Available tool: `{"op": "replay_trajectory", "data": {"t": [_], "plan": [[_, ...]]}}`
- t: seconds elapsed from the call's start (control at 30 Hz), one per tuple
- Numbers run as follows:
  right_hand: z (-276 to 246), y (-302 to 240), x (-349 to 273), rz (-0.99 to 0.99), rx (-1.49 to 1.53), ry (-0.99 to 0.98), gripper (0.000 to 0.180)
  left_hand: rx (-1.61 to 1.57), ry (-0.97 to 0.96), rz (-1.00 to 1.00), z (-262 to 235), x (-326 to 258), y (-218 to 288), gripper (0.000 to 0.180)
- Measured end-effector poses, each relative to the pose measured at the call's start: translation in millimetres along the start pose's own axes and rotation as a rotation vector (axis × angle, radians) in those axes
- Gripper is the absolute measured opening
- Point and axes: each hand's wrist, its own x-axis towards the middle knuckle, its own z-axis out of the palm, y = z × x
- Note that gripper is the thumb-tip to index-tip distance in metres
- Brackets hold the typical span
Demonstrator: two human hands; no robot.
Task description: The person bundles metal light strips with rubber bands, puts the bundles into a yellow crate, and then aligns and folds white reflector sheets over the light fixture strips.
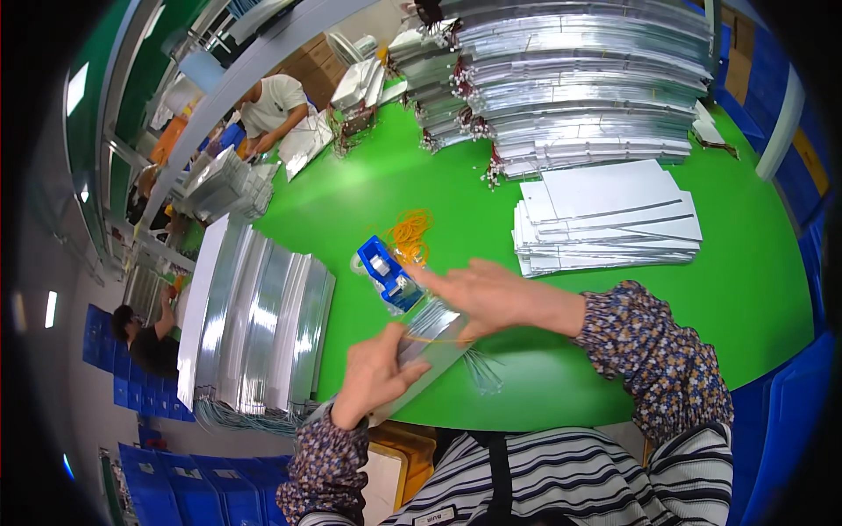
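Lighting: bright, cool-white overall, with lit rectangular lamps along the left; soft pale sheen on the green bench, streaked glare on the left-hand silver stack and the rear silver stack. Picture: fisheye view, straight edges bowed, black surround at the corners; slight blur on the right fingers, distant background at left soft in detail.

One held bundle and one blue tape dispenser show.
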Motion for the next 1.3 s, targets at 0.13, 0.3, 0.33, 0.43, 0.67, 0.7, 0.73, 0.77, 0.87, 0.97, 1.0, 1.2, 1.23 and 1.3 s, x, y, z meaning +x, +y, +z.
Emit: {"op": "replay_trajectory", "data": {"t": [0.13, 0.3, 0.33, 0.43, 0.67, 0.7, 0.73, 0.77, 0.87, 0.97, 1.0, 1.2, 1.23, 1.3], "plan": [[10.5, 18.8, -14.5, -0.058, 0.078, 0.130, 0.106, -0.345, 0.141, -0.157, -30.4, -17.3, 4.4, 0.044], [1.3, -0.7, -20.5, -0.113, 0.392, 0.271, 0.084, -0.913, 0.295, -0.174, -32.9, -26.1, 13.4, 0.040], [4.6, -1.1, -17.9, -0.123, 0.389, 0.272, 0.084, -0.963, 0.335, -0.160, -32.6, -26.9, 11.7, 0.040], [15.1, -8.6, -18.1, -0.128, 0.576, 0.199, 0.071, -1.111, 0.394, -0.127, -30.5, -22.8, -0.9, 0.042], [44.5, -32.3, -16.0, -0.235, 0.619, 0.779, 0.068, -1.442, 0.559, -0.146, -25.9, -3.9, -9.6, 0.042], [50.2, -36.6, -16.5, -0.205, 0.688, 0.806, 0.069, -1.449, 0.575, -0.149, -26.8, 1.2, -6.9, 0.042], [67.1, -31.8, -14.7, -0.130, 0.581, 0.718, 0.071, -1.510, 0.635, -0.166, -28.7, 6.1, -3.0, 0.040], [68.5, -35.9, -15.4, -0.137, 0.577, 0.701, 0.071, -1.571, 0.697, -0.184, -31.1, 8.5, -1.0, 0.038], [61.3, -46.1, -18.7, -0.155, 1.057, 0.520, 0.062, -1.705, 0.680, -0.132, -25.2, 1.1, -18.5, 0.045], [34.9, -25.1, -21.8, 0.003, 1.394, 0.200, 0.053, -0.914, 0.850, 0.102, -26.2, -22.8, -19.5, 0.086], [38.8, -10.4, -20.0, -0.007, 1.576, 0.151, 0.049, -0.390, 0.882, 0.174, -32.2, -34.0, -17.5, 0.091], [81.3, -7.4, -9.2, 0.102, 1.828, -0.188, 0.053, 0.375, 0.427, 0.523, -35.9, -43.9, 16.5, 0.060], [85.3, -9.7, -7.2, 0.083, 1.828, -0.227, 0.055, 0.357, 0.203, 0.638, -36.8, -38.8, 17.5, 0.047], [81.6, -8.6, 1.3, 0.156, 1.805, -0.152, 0.044, 0.255, 0.226, 0.659, -24.3, -38.4, 10.0, 0.029]]}}
